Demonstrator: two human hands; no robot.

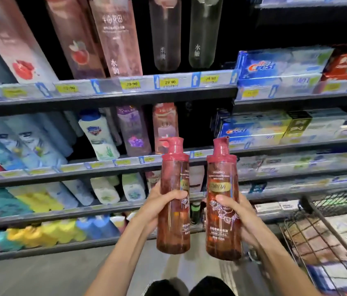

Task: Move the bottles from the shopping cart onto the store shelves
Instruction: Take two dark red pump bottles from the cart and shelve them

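I hold two tall red pump bottles upright in front of the shelves. My left hand grips the left red bottle around its middle. My right hand grips the right red bottle the same way. The two bottles stand side by side, a small gap between them, their pump heads level with the second shelf edge. A similar red bottle stands on that shelf just behind them, with a dark gap to its right. The shopping cart is at the lower right.
Shelves packed with bottles fill the left and centre; tall pink and grey bottles stand on the top shelf. Toothpaste boxes fill the right shelves. The black wire cart holds packaged goods. Grey floor lies below, with my dark shoes at the bottom edge.
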